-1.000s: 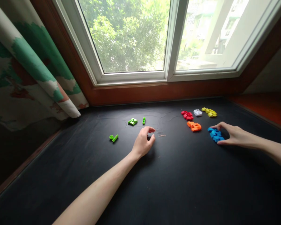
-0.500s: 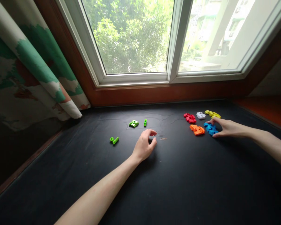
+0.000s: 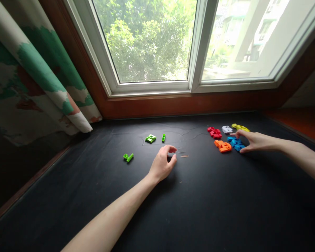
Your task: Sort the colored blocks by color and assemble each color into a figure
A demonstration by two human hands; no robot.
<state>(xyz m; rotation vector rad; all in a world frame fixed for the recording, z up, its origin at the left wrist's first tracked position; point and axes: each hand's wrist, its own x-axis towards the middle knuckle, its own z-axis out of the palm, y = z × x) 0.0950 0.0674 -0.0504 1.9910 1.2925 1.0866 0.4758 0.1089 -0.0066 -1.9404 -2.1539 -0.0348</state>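
Observation:
My right hand (image 3: 248,141) is curved around a cluster of blue plastic pieces (image 3: 235,143) on the right side of the black surface. Its thumb is at their near edge and its fingers at the far edge. Just left of them lie orange plastic pieces (image 3: 223,146). Behind are red pieces (image 3: 214,132), a white piece (image 3: 227,130) and yellow pieces (image 3: 240,127), the yellow partly behind my hand. My left hand (image 3: 162,162) rests mid-surface, fingers bent, thumb apart, holding nothing. Beyond it are a small green bar (image 3: 163,137) and a larger green piece (image 3: 150,139).
Another green piece (image 3: 128,157) lies farther left on the black tabletop (image 3: 199,206). A window (image 3: 149,89) with a wooden sill stands at the back. A patterned curtain (image 3: 55,77) hangs at the left. Small worn marks show near my left fingertips.
The blue pieces have shifted slightly left toward the orange ones, with my right hand moving along. My left hand has stayed in place. The view has shifted a little.

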